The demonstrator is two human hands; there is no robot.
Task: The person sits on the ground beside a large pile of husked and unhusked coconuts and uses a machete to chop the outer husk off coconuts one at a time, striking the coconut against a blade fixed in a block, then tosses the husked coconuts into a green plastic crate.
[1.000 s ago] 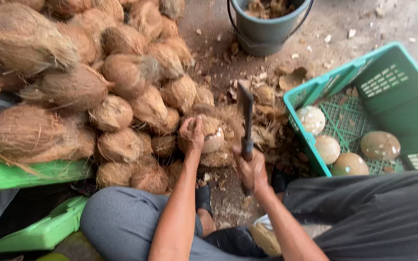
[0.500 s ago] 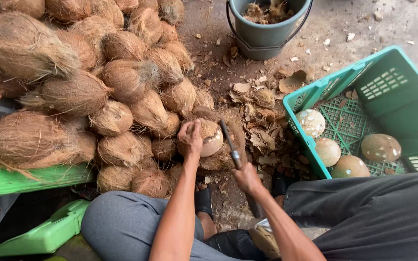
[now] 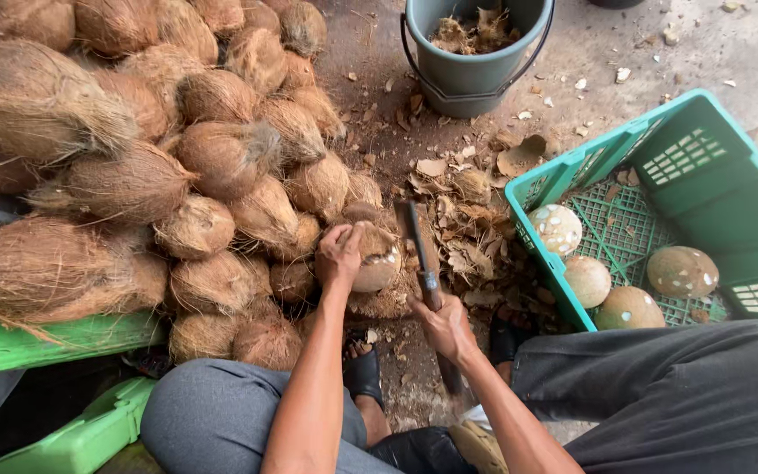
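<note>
Pile of husked coconuts (image 3: 160,167) is sitting far left. Left hand (image 3: 340,256) is gripping a half-peeled coconut (image 3: 374,260), fingers curled over it. Right hand (image 3: 446,326) is wrapping tight round the cleaver (image 3: 421,254), beside it. Green crate (image 3: 699,145) is holding peeled ones, rightmost.

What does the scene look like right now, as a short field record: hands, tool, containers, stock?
left hand: grips a partly shelled coconut
right hand: holds a cleaver, blade beside that coconut
crate: green plastic, four peeled coconuts inside
bucket: grey, holds husk scraps
stock: husked coconut pile on the left
ground: shell chips around the work spot
</note>
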